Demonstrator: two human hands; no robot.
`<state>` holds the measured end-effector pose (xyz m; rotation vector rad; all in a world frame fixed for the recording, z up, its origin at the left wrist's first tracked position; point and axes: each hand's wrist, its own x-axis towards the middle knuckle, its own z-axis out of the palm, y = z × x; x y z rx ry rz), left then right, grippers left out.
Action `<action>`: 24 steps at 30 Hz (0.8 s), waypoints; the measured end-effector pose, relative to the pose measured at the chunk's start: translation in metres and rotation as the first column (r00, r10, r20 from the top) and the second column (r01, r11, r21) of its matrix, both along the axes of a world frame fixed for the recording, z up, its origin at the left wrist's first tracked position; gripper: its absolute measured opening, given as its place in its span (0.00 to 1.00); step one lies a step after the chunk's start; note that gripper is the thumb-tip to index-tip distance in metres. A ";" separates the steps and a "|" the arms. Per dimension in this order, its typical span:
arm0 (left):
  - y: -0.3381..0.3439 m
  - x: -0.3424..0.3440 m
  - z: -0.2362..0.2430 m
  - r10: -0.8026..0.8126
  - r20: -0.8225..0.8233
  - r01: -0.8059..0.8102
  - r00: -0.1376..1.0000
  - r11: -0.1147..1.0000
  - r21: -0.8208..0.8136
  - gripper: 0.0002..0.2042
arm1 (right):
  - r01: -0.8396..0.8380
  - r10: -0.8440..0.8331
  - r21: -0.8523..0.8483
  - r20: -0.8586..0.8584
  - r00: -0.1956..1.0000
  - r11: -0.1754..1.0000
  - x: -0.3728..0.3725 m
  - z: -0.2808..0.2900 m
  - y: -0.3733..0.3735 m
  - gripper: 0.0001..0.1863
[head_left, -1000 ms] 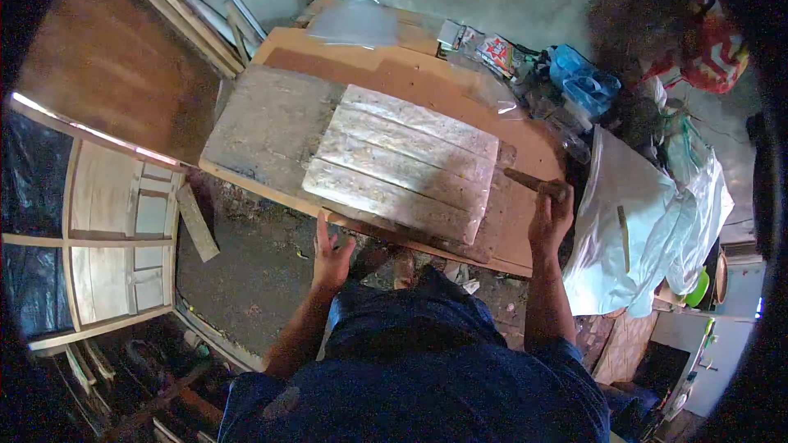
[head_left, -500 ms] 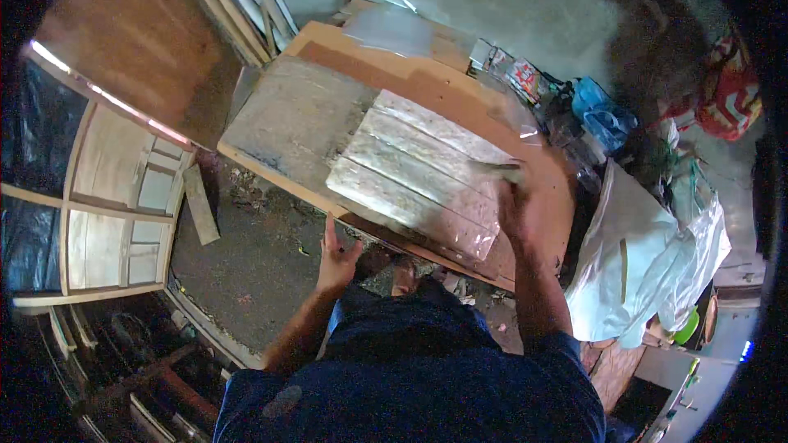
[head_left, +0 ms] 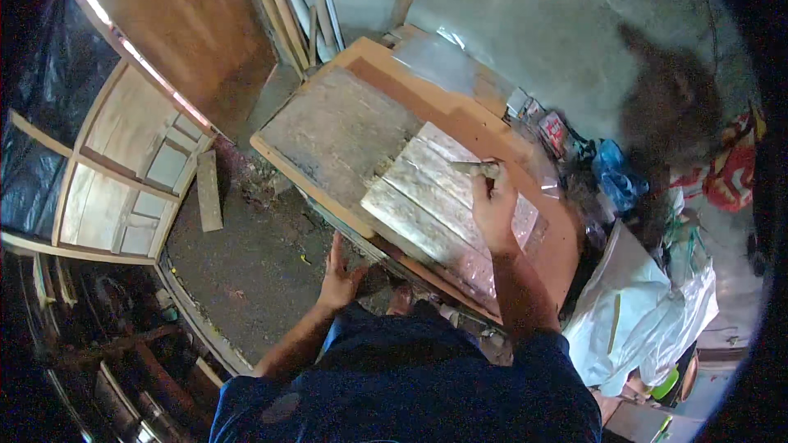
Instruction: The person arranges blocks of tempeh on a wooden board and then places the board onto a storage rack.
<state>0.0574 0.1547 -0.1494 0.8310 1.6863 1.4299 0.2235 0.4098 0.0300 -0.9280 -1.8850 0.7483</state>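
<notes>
A pale, grooved panel in glossy wrapping [head_left: 423,209] lies on a grey, dirty board [head_left: 324,119] atop an orange-brown table board [head_left: 558,254]. My right hand [head_left: 494,207] grips a narrow flat blade-like tool [head_left: 468,166] over the middle of the panel; whether the blade touches it I cannot tell. My left hand [head_left: 341,283] has its fingers apart, just off the table's front edge, holding nothing.
Timber strips [head_left: 283,0] lean on the wall at the back. Framed wooden panels [head_left: 131,119] stand at left, with a loose plank [head_left: 209,189] below. A blue bag [head_left: 620,172] and white sheeting [head_left: 632,312] crowd the right; dirt and scraps cover the floor.
My right hand has swung left from the panel's right side to over its middle with the tool. The view has shifted, placing the table lower and further right. My left hand stays open.
</notes>
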 end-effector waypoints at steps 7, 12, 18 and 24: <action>0.002 -0.011 0.029 0.005 0.035 -0.008 0.999 0.996 0.087 0.45 | -0.034 0.055 0.112 -0.193 0.980 0.993 -0.037 -0.019 0.021 0.08; 0.000 -0.015 0.011 0.075 0.186 -0.066 0.980 0.996 -0.054 0.46 | -0.005 0.013 0.039 -0.224 0.975 0.999 -0.046 -0.018 0.051 0.06; -0.003 -0.019 -0.001 0.047 0.156 -0.065 0.987 0.992 0.106 0.45 | 0.131 -0.126 0.275 -0.039 0.991 0.952 -0.017 -0.024 0.074 0.06; -0.003 -0.018 0.006 0.032 0.104 -0.027 0.994 0.998 -0.051 0.44 | 0.104 -0.098 0.022 -0.187 0.977 0.994 0.018 -0.034 0.062 0.09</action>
